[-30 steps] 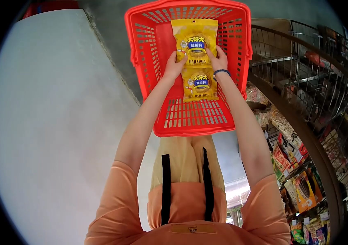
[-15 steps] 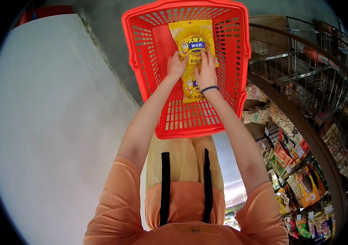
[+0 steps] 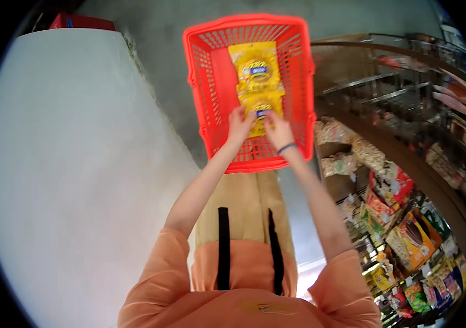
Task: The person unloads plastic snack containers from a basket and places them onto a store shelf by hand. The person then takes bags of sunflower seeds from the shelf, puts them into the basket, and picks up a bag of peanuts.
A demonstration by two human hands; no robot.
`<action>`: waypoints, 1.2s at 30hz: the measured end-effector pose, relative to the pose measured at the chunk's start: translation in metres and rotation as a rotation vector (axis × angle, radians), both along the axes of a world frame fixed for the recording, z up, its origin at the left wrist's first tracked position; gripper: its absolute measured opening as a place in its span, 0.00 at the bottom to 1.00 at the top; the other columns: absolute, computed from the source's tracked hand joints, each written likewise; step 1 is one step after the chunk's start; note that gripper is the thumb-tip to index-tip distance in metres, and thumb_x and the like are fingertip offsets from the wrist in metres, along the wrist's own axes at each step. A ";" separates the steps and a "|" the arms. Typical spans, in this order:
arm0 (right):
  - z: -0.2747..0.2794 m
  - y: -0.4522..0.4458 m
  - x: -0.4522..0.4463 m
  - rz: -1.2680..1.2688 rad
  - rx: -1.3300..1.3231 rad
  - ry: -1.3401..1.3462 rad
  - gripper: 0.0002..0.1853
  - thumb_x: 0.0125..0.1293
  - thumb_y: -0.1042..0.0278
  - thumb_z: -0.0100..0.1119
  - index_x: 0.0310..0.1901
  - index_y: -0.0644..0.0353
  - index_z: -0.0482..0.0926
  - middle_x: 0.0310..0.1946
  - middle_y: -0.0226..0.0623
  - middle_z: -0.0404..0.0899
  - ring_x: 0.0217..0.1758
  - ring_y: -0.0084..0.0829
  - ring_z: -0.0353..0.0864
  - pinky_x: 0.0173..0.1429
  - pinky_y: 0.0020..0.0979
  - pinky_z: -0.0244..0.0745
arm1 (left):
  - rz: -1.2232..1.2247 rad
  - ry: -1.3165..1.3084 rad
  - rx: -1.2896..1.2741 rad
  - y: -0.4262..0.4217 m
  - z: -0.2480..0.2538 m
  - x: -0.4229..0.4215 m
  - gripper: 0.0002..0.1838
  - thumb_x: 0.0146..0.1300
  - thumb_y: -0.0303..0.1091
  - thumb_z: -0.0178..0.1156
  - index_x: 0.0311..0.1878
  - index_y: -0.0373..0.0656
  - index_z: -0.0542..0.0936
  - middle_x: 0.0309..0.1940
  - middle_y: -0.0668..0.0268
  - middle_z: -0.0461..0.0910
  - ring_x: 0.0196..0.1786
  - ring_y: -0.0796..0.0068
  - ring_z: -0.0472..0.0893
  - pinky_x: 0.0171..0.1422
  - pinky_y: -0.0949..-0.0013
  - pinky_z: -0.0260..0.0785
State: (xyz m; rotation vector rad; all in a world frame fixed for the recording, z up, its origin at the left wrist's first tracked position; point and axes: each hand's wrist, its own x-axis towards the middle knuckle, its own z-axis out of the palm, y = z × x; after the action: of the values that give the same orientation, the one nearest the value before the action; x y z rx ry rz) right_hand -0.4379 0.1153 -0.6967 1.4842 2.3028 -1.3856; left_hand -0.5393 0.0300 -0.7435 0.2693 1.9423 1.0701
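Note:
Two yellow snack bags with blue labels lie in a red plastic shopping basket. The far bag (image 3: 257, 65) lies flat, and its lower end meets or overlaps the near bag (image 3: 262, 101). My left hand (image 3: 239, 127) is at the left side of the near bag, thumb and fingers apart. On the opposite side, my right hand (image 3: 279, 131), with a dark band at its wrist, has its fingertips over the bag's label. Both hands seem to touch the near bag without closing round it; slight blur softens the fingers. The basket (image 3: 221, 163) has slotted walls.
A pale, flat-topped surface (image 3: 80, 164) spans the left side, with a red object (image 3: 82, 22) beyond its far end. At right, a curved brown-railed rack (image 3: 402, 150) holds several packaged snacks, among them an orange bag (image 3: 416, 238).
Both hands have shifted from the far bag down toward me, onto the near bag. The far bag is now uncovered. The basket appears smaller and slightly shifted in view.

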 end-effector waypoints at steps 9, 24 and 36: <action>0.123 -0.133 0.133 -0.023 0.418 0.267 0.09 0.55 0.73 0.50 0.38 0.63 0.73 0.38 0.47 0.74 0.45 0.45 0.71 0.51 0.38 0.66 | 0.024 -0.586 0.062 -0.145 0.172 0.093 0.17 0.62 0.45 0.46 0.45 0.43 0.71 0.25 0.73 0.69 0.29 0.82 0.72 0.33 0.77 0.66; 0.140 -0.459 0.531 -1.816 -0.549 0.009 0.11 0.57 0.64 0.52 0.41 0.57 0.71 0.31 0.42 0.78 0.33 0.32 0.76 0.33 0.32 0.70 | -1.337 -0.035 0.165 -0.214 0.277 0.324 0.21 0.57 0.46 0.50 0.49 0.43 0.68 0.23 0.60 0.76 0.27 0.68 0.75 0.33 0.69 0.65; 0.047 -0.640 0.491 -2.126 -0.573 0.034 0.14 0.48 0.67 0.59 0.39 0.56 0.78 0.36 0.40 0.79 0.40 0.32 0.78 0.45 0.31 0.72 | -2.308 0.721 0.281 -0.202 0.309 0.453 0.25 0.53 0.46 0.51 0.53 0.46 0.65 0.46 0.54 0.72 0.50 0.58 0.72 0.49 0.59 0.65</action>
State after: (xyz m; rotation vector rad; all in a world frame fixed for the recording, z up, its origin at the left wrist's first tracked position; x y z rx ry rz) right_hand 0.0532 -0.5248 -0.6499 3.2546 -0.6933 -1.5920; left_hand -0.0863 -0.1723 -0.4348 2.3811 0.6602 -0.4927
